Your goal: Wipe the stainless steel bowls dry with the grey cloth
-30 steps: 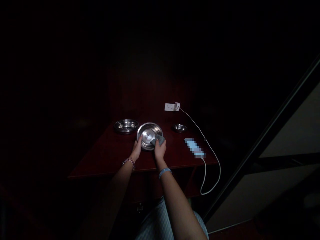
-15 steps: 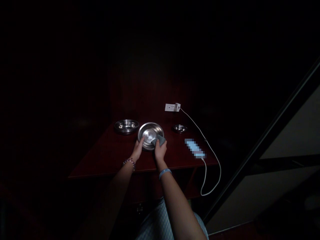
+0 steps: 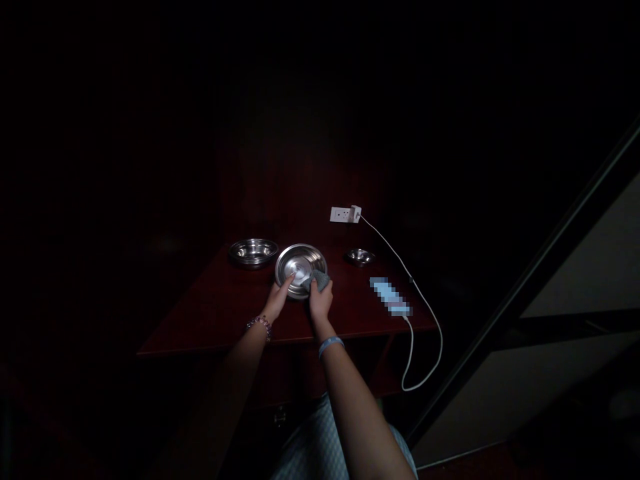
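Observation:
A shiny steel bowl [image 3: 306,256] is tilted so that its inside faces me, above the dark red table. My left hand [image 3: 277,300] grips its lower left rim, the thumb lying over the inside and the other fingers hidden behind. In my right hand [image 3: 321,301] is a grey cloth [image 3: 319,280], pinched and pressed against the bowl's lower right rim and inner wall. Both hands are closed on what they hold.
Stacked steel bowls [image 3: 253,253] stand at the back left of the table [image 3: 200,320]. A small steel bowl [image 3: 360,257] sits at the back right, near a blurred phone [image 3: 390,297]. Its white cable [image 3: 441,337] loops past the table edge to a wall socket [image 3: 342,215].
My left thumb has shifted slightly further over the inside of the bowl. The bowl, the cloth and my right hand have barely moved.

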Action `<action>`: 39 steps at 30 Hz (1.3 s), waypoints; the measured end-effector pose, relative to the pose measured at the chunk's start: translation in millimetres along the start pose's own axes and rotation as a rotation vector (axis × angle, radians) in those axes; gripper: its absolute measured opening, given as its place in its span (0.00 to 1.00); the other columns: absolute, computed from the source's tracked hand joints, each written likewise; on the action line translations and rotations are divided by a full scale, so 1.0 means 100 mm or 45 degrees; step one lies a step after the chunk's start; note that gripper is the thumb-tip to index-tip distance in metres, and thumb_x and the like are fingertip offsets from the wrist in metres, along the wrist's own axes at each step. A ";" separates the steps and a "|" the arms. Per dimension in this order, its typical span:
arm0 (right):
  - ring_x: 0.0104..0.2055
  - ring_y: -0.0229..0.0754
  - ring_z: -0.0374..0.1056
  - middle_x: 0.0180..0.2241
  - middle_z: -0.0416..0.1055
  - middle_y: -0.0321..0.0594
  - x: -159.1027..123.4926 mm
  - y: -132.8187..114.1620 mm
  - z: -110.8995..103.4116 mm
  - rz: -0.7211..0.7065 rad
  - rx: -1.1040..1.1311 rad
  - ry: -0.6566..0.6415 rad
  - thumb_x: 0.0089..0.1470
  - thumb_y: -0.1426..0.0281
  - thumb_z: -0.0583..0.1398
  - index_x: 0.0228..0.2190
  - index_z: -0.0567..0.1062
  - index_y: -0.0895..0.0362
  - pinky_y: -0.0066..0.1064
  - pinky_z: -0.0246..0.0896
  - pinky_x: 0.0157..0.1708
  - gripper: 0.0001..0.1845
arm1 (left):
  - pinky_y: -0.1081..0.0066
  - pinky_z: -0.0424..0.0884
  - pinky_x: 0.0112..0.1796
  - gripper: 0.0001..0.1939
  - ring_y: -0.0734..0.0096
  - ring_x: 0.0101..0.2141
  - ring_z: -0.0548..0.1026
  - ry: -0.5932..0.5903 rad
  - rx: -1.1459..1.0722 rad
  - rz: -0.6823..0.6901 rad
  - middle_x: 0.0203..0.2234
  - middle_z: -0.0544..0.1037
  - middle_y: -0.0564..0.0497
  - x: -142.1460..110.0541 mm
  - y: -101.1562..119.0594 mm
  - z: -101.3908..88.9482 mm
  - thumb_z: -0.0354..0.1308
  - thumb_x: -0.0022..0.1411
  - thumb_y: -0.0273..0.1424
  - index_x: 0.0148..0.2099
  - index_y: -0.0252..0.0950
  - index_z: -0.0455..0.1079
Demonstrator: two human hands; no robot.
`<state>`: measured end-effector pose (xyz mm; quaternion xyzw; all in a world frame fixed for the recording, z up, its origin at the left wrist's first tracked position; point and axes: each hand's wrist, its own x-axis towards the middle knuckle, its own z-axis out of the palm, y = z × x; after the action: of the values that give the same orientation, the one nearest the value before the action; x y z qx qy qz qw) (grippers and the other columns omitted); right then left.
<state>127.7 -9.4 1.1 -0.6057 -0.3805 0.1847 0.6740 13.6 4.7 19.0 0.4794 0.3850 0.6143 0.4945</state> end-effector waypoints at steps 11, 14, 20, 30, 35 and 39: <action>0.39 0.51 0.77 0.38 0.80 0.48 0.01 0.03 0.01 -0.007 -0.009 -0.007 0.52 0.62 0.61 0.40 0.71 0.55 0.37 0.69 0.40 0.15 | 0.63 0.64 0.60 0.19 0.59 0.57 0.74 0.067 -0.021 -0.021 0.53 0.79 0.43 -0.02 0.07 0.02 0.60 0.62 0.33 0.55 0.35 0.73; 0.39 0.50 0.77 0.38 0.80 0.49 0.01 0.03 0.01 -0.008 -0.008 -0.007 0.53 0.62 0.61 0.41 0.72 0.57 0.37 0.69 0.39 0.16 | 0.64 0.65 0.60 0.20 0.60 0.57 0.73 0.064 -0.030 -0.010 0.54 0.78 0.43 -0.01 0.06 0.01 0.60 0.63 0.33 0.56 0.35 0.72; 0.42 0.50 0.77 0.41 0.79 0.51 0.00 0.02 0.01 0.008 0.002 -0.034 0.54 0.61 0.60 0.42 0.72 0.57 0.37 0.69 0.42 0.17 | 0.61 0.65 0.60 0.19 0.59 0.57 0.74 0.092 0.006 -0.023 0.52 0.79 0.41 0.04 0.00 0.02 0.62 0.60 0.30 0.54 0.33 0.73; 0.43 0.51 0.76 0.41 0.79 0.49 0.00 0.00 0.01 0.014 0.012 0.030 0.54 0.63 0.59 0.41 0.70 0.56 0.38 0.69 0.44 0.14 | 0.58 0.65 0.60 0.14 0.52 0.56 0.74 0.146 0.085 -0.033 0.49 0.80 0.38 0.05 0.02 0.03 0.62 0.59 0.24 0.48 0.30 0.74; 0.45 0.52 0.75 0.43 0.77 0.50 0.00 -0.01 -0.01 0.031 0.003 0.067 0.54 0.64 0.58 0.41 0.69 0.55 0.41 0.68 0.48 0.13 | 0.56 0.68 0.57 0.15 0.52 0.52 0.77 0.173 0.113 -0.145 0.47 0.81 0.37 0.04 0.04 0.02 0.63 0.58 0.28 0.48 0.30 0.74; 0.45 0.50 0.74 0.44 0.77 0.50 0.00 0.01 -0.02 0.008 0.028 0.067 0.54 0.64 0.57 0.41 0.69 0.56 0.39 0.68 0.48 0.14 | 0.59 0.69 0.56 0.17 0.52 0.51 0.77 0.153 0.083 -0.125 0.48 0.81 0.39 0.02 0.05 0.00 0.62 0.59 0.31 0.50 0.30 0.74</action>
<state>129.4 -10.4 0.3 -0.6041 -0.3585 0.1751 0.6899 12.1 5.6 24.0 0.4381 0.4568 0.6040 0.4844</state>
